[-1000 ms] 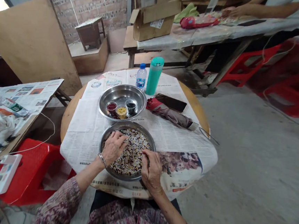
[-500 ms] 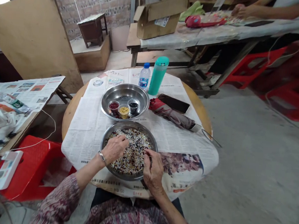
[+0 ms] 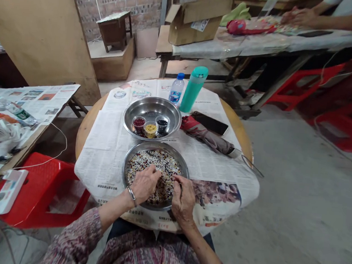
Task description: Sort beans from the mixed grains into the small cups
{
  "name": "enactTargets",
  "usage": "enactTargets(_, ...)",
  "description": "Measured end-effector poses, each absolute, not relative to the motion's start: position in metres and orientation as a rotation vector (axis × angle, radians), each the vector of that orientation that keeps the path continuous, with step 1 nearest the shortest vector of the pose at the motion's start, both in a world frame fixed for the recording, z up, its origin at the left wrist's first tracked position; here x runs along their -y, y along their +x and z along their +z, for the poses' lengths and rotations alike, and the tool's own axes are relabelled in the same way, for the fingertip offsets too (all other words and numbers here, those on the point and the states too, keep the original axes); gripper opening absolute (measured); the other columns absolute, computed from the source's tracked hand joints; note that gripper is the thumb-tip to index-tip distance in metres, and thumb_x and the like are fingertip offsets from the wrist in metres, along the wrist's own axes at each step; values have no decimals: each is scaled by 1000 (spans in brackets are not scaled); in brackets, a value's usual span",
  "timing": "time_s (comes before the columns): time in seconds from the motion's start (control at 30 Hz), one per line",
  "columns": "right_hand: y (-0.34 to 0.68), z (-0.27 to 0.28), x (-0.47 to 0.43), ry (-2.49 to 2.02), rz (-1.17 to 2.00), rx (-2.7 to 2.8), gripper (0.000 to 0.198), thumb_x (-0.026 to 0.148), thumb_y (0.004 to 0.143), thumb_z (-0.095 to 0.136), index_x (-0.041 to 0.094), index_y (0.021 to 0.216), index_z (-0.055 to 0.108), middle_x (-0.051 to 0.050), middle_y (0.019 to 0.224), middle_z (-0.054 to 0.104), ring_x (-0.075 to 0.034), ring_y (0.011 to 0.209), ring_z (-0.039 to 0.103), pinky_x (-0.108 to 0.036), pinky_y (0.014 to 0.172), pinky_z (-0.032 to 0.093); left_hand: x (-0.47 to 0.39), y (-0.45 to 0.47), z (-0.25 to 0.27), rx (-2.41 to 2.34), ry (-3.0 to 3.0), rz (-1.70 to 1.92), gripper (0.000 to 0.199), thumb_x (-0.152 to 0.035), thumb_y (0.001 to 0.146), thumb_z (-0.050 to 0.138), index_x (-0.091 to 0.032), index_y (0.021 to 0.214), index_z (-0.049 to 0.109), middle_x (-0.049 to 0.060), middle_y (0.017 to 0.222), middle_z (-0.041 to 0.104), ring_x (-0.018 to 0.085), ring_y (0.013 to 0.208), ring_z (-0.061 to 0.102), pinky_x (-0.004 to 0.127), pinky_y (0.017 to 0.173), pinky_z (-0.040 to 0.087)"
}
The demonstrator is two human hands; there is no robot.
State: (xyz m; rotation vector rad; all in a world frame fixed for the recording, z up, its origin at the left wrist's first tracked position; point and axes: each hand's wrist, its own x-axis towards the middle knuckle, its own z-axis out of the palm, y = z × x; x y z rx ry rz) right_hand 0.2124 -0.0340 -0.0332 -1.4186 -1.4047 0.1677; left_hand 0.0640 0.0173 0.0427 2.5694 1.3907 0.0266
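A steel bowl [image 3: 125,166] at the near side of the round table holds many small bead-like grains, mixed white, black, red and yellow. My left hand [image 3: 147,183], with a bangle at its wrist, is over the bowl's left part, fingers bent and drawn together at the grains. At the right rim is my right hand [image 3: 184,200], its thumb and forefinger pinched close; whatever is in either pinch is too small to make out. Behind, a second steel bowl [image 3: 153,105] holds clear cups of red grains [image 3: 139,122], yellow grains [image 3: 150,129] and black grains [image 3: 162,124].
Newspaper [image 3: 100,154] covers the table. Beyond the bowls stand a water bottle [image 3: 176,90] and a teal flask [image 3: 193,89]; a phone [image 3: 210,123] and a folded umbrella [image 3: 206,135] lie right. A red stool [image 3: 39,194] is at left. Another person's hands [image 3: 300,16] are at the far table.
My left hand has moved right and toward me over the grains, closer to my right hand. My right hand stays by the right rim. The whole view has shifted slightly.
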Motion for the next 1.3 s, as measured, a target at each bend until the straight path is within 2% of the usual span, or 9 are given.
enactTargets(0.1, 212, -31, 34, -1421, 180, 1396, 22, 21, 95, 42, 20, 110, 58, -8, 102, 64, -21, 96, 58, -41, 86, 47, -31, 72, 45, -1480, 2562, 199, 18, -27, 92, 54, -23, 109, 56, 9, 117, 54, 24, 106, 53, 32, 76, 50)
enactTargets(0.23, 212, -31, 34, -1418, 190, 1393, 22, 21, 95, 42, 20, 110, 58, -8, 103, 64, -21, 96, 57, -40, 86, 47, -45, 83, 44, -1201, 2669, 121, 54, -41, 76, 72, -26, 124, 52, 9, 136, 44, 30, 120, 43, 45, 97, 46)
enactTargets(0.4, 212, -32, 34, -1412, 191, 1398, 22, 21, 95, 43, 20, 111, 58, -8, 103, 63, -21, 97, 57, -40, 86, 47, -64, 103, 35, -999, 2638, -120, 21, -23, 88, 55, -22, 107, 63, 7, 114, 56, 23, 106, 55, 35, 90, 50)
enactTargets(0.63, 213, -32, 33, -1401, 169, 1399, 20, 20, 94, 45, 19, 110, 58, -8, 101, 63, -21, 95, 58, -39, 86, 48, -63, 67, 48, -1138, 2560, -180, 19, -8, 87, 47, -15, 90, 65, 9, 97, 62, 20, 90, 61, 32, 83, 52)
enactTargets(0.77, 214, -34, 33, -1415, 171, 1402, 20, 21, 94, 46, 19, 109, 58, -8, 100, 64, -21, 95, 58, -39, 86, 47, -40, 29, 56, -1299, 2483, -239, 19, -8, 87, 48, -18, 89, 64, 6, 97, 62, 19, 92, 60, 31, 85, 51)
enactTargets(0.93, 213, -35, 33, -1428, 177, 1396, 21, 22, 94, 45, 19, 110, 59, -8, 101, 64, -21, 96, 58, -40, 86, 47, -16, 31, 54, -1081, 2550, -270, 21, -14, 89, 49, -23, 102, 63, 3, 102, 59, 17, 90, 59, 28, 79, 52)
enactTargets(1.1, 212, -34, 34, -1437, 169, 1400, 21, 22, 95, 43, 19, 108, 59, -8, 101, 64, -22, 96, 58, -40, 86, 47, -31, 64, 40, -848, 2827, -66, 23, -23, 93, 49, -26, 113, 60, 7, 124, 51, 24, 113, 49, 35, 89, 49)
enactTargets(1.2, 212, -33, 34, -1429, 163, 1406, 21, 21, 94, 44, 19, 109, 59, -8, 102, 64, -21, 96, 58, -39, 86, 47, -49, 71, 37, -1028, 2887, 82, 26, -23, 93, 51, -24, 117, 58, 9, 132, 49, 27, 123, 42, 45, 104, 39)
enactTargets(1.3, 213, -32, 33, -1408, 149, 1406, 20, 20, 94, 45, 20, 109, 59, -8, 101, 65, -21, 94, 59, -39, 86, 48, -58, 61, 39, -1392, 2771, 129, 29, -35, 90, 58, -23, 117, 58, 11, 131, 49, 30, 121, 43, 48, 100, 42)
